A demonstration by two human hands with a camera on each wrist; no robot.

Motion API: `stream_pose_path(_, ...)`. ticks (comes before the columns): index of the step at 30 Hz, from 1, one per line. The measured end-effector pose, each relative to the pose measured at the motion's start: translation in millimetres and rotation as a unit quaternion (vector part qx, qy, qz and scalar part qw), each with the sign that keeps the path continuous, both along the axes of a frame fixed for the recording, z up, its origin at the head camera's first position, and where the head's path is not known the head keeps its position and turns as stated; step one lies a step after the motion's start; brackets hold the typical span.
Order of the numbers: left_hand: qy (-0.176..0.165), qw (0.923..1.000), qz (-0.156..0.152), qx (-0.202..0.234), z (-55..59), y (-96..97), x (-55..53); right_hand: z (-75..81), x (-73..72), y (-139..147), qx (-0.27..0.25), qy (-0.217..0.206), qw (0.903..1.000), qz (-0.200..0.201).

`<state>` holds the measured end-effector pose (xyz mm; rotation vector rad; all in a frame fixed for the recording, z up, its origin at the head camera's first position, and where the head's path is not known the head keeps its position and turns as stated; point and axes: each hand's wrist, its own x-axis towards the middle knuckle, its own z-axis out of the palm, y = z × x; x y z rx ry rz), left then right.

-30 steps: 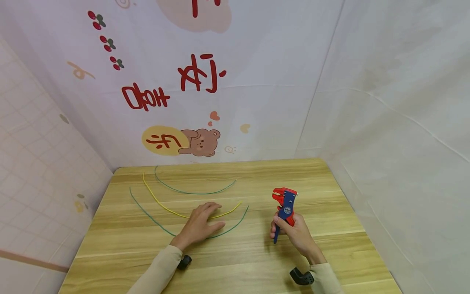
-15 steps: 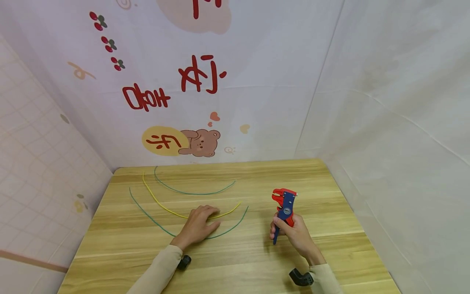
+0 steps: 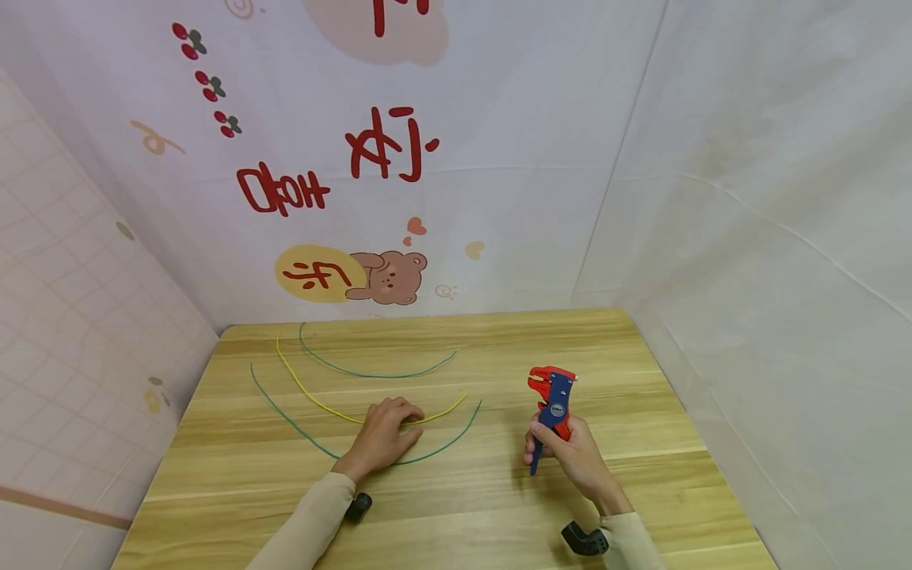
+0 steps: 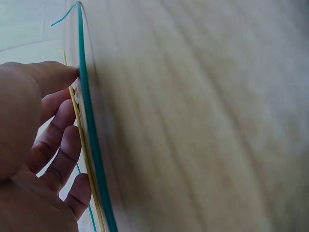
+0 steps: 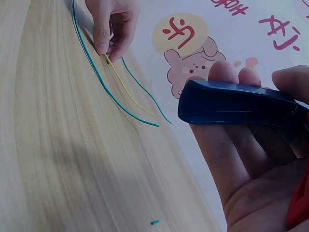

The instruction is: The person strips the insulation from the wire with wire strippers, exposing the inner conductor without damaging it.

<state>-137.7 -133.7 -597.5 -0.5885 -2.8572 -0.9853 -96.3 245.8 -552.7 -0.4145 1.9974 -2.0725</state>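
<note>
In the head view my left hand [image 3: 385, 434] is low over the table, reaching across a green wire [image 4: 90, 121] to a yellow wire [image 5: 120, 83]. Its fingers are loosely bent, and a small gap shows between thumb and index fingertip, both right at the yellow wire. My right hand [image 3: 583, 459] grips a wire stripper [image 3: 558, 408] with blue body and red jaws, held upright. The right wrist view shows its blue handle [image 5: 231, 104] lying across the fingers. A second green wire [image 3: 378, 375] curves along the far side.
A small green offcut [image 5: 154, 222] lies on the wooden table [image 3: 442, 522] in the right wrist view. White printed curtains [image 3: 499, 206] stand behind the table and along both sides. Each wrist carries a small black camera [image 3: 586, 538].
My left hand has drawn back slightly to the left, and its thumb and index finger have come closer together. The right hand and wire stripper stay nearly still.
</note>
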Motion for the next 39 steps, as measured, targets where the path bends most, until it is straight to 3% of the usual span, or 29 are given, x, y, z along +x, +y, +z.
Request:
stream_pose_path(13,-0.021,0.9997,0.011,-0.002,2.7,2.2,-1.2,0.0,0.0,0.1,0.001,0.0,1.0,0.0)
stream_pose_path(20,0.005,0.9999,0.007,0.006,1.9,1.6,1.9,-0.7,0.0,0.0,-0.002,0.002,1.0,0.002)
stream_pose_path(31,-0.021,0.9997,0.011,0.008,2.9,-0.7,2.1,-1.3,-0.3,0.1,-0.003,0.001,1.0,0.002)
stream_pose_path(39,-0.016,0.9992,-0.012,0.035,7.2,-2.4,3.4,-0.5,-1.4,-0.2,-0.004,0.007,0.9999,0.006)
